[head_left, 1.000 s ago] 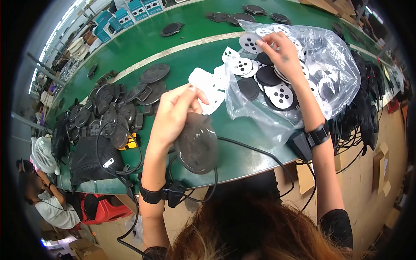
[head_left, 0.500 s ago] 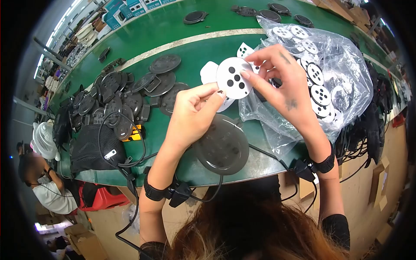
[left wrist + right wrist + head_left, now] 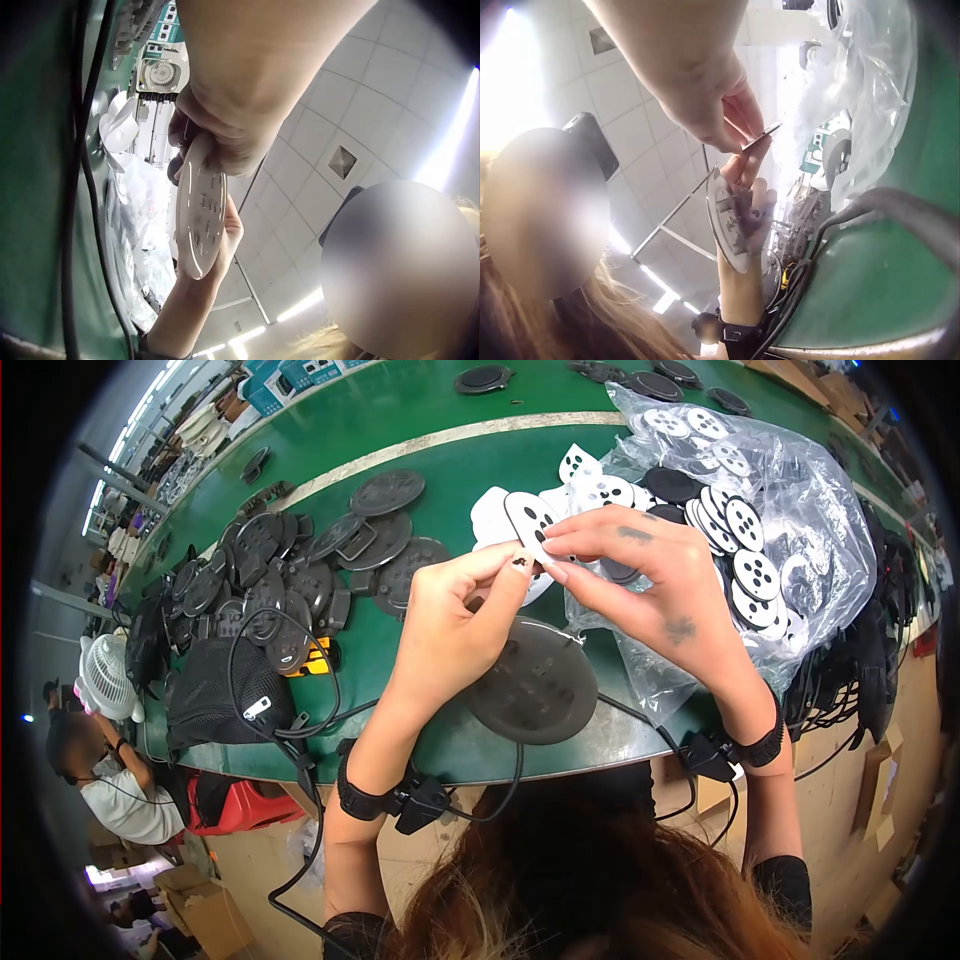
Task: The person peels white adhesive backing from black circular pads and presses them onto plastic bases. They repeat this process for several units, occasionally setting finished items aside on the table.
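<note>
My left hand (image 3: pixel 450 620) holds a dark, glossy round cover (image 3: pixel 540 690) that hangs below its fingers; in the right wrist view the cover (image 3: pixel 726 225) shows moulded parts on one face. Its thumb and forefinger also reach the edge of a thin white disc with black spots (image 3: pixel 527 515). My right hand (image 3: pixel 650 580) pinches that disc between thumb and fingers, and the disc stands tilted, nearly edge-on in the right wrist view. The fingertips of both hands meet at its near edge. More spotted white discs (image 3: pixel 755 573) lie in a clear plastic bag (image 3: pixel 820 550) beyond my right hand.
Dark round parts (image 3: pixel 265 595) lie heaped on the green table (image 3: pixel 450 455) at the left, near a black mesh pouch (image 3: pixel 225 695). Black cables (image 3: pixel 640 710) run under my forearms. Black corded items (image 3: pixel 850 660) hang at the right edge. Another person (image 3: pixel 125 790) sits at far left.
My right hand has brought a spotted white disc from the bag over to my left hand. The disc has turned from facing up to tilted, and the hands have drawn close together.
</note>
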A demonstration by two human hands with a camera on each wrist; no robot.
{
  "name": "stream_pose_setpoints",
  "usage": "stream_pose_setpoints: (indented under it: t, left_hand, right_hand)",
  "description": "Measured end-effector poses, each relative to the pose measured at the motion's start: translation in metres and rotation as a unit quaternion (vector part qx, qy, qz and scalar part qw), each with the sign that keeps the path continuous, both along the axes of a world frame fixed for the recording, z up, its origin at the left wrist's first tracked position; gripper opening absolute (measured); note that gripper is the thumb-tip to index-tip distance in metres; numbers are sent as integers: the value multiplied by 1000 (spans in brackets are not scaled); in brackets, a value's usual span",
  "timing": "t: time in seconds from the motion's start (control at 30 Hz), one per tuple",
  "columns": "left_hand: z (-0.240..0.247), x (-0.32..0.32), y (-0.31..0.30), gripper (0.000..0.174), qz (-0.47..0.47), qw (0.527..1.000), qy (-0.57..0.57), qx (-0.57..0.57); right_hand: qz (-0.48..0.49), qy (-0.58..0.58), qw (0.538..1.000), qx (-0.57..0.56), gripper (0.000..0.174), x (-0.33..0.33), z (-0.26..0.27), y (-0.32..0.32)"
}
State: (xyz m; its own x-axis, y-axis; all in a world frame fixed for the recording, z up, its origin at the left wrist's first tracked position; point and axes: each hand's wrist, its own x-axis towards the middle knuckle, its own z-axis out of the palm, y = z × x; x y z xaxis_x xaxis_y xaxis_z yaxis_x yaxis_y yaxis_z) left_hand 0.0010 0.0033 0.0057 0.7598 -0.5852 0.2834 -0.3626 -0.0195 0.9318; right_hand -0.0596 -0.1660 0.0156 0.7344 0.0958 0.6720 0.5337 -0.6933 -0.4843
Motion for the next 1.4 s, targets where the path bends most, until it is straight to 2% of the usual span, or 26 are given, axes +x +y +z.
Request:
stream_pose_setpoints:
  t: [0.3,0.47,0.57,0.77,0.97,1.4]
  left_hand:
    - [-1,0,2,16,6,997,-57,56]
    - [-9,-1,-3,19,38,973,-221,46]
    - [-8,-3,-4,19,49,962,-265,50]
    - [-6,-5,-4,20,37,957,-281,64]
    - [-7,-1,-2,22,37,963,-265,31]
    - [-11,-2,-4,22,55,950,-305,45]
  right_hand:
    - [4,21,1000,14,11,-2,1,3]
    - [-12,-2,1000,-15,11,-5,-7,8]
    - [-26,-24,999,-26,12,-7,-10,14]
    - [-59,-44,997,-19,13,-6,-12,14]
    - [-19,-13,1000,11,12,-6,-4,9]
    - [-35,-27,999,19,13,-7,-10,16]
